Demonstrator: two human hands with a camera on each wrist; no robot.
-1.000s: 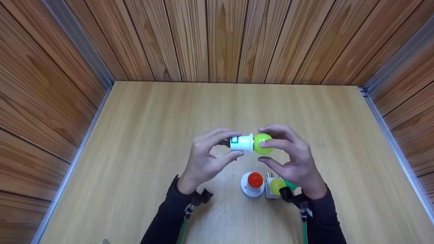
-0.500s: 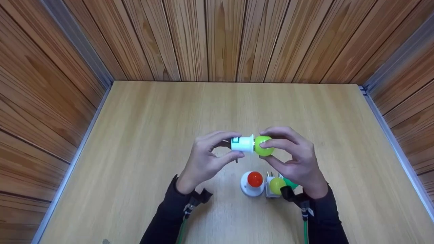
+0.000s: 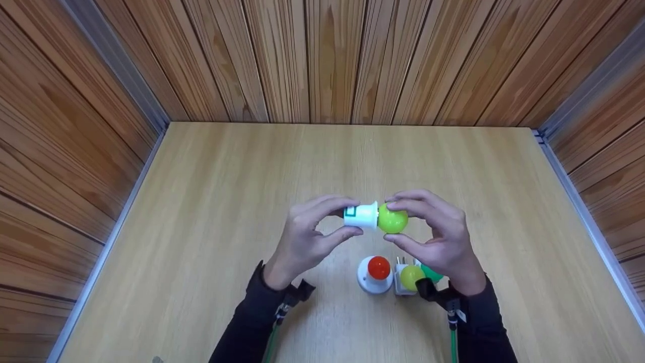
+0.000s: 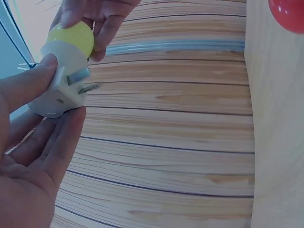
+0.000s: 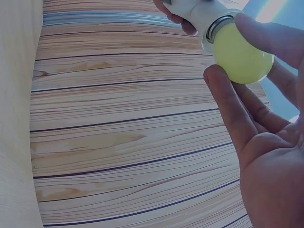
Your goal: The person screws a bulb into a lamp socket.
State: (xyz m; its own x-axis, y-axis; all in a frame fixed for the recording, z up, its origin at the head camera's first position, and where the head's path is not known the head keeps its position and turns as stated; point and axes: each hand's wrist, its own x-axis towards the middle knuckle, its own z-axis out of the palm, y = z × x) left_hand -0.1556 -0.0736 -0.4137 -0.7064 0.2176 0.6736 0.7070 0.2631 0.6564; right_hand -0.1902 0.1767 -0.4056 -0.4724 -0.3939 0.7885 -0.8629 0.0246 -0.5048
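Note:
My left hand (image 3: 312, 234) grips a white lamp socket (image 3: 361, 216) between thumb and fingers, holding it sideways above the table. Flat metal plug prongs (image 4: 78, 76) stick out of the socket's side in the left wrist view. At the socket's mouth sits a yellow-green round bulb (image 3: 393, 220), which my right hand (image 3: 441, 232) pinches with its thumb and fingertips. A ring of the bulb's metal screw base (image 5: 219, 26) shows at the socket rim in the right wrist view; the rest of that base is hidden inside.
Below the hands, a red bulb (image 3: 379, 267) stands on a round white base (image 3: 372, 289). Beside it lie a yellow bulb (image 3: 412, 277) on a white plug piece (image 3: 403, 292) and a green bulb (image 3: 432, 274), partly hidden by my right wrist. Wood-panelled walls (image 3: 332, 60) border the table.
My right hand's fingers have shifted over the bulb, the index finger moving from its front to its top edge. The left hand and socket stay nearly still.

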